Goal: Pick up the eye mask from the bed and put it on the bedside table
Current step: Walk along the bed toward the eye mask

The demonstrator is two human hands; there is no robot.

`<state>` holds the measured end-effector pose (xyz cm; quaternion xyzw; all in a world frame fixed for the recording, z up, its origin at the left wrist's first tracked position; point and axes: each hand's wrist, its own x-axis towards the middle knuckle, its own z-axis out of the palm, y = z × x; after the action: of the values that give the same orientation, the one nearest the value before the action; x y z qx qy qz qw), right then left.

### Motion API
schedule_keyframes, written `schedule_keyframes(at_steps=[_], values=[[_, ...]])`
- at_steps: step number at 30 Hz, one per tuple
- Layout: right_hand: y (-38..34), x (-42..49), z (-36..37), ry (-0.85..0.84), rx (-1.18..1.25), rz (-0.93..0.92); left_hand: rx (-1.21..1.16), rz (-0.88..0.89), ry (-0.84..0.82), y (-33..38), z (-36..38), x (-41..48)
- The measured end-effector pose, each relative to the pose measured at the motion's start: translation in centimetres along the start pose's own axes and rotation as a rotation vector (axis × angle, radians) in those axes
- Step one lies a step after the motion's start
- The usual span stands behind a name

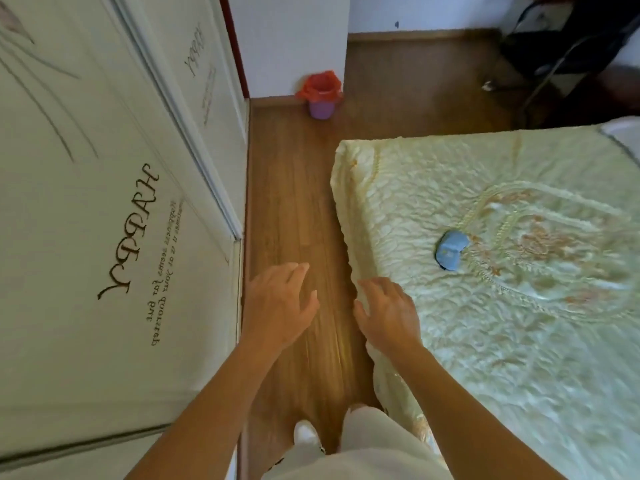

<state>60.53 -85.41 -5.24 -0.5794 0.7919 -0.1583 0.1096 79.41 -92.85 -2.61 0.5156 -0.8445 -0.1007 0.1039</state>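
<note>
Left hand [277,306] over wood floor [291,202], fingers loosely spread, empty. Right hand [388,313] at bed [519,341] edge, fingers spread, empty. Blue eye mask [451,250] on quilted bedspread, beyond right hand, untouched. Step: approach. Next: reach right hand forward, pinch mask. Bedside table out of view.

Soft, even daylight, fairly bright. A pale glare streak lies on the floor [332,355] between the arms. Slight blur overall (worst on the bed [519,323] at right); wide-angle bending at edges.
</note>
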Motion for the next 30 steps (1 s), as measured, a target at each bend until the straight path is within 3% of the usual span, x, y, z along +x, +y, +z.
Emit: schedule_keyframes(at_steps=[19, 30], values=[[19.1, 18.8, -3.4, 0.186, 0.026, 0.544, 0.078, 0.606, -0.249, 15.9, 8.9, 31.4], [27.9, 21.6, -2.2, 0.181, 0.027, 0.811, 0.078, 0.859, -0.465, 24.2, 16.7, 40.6]])
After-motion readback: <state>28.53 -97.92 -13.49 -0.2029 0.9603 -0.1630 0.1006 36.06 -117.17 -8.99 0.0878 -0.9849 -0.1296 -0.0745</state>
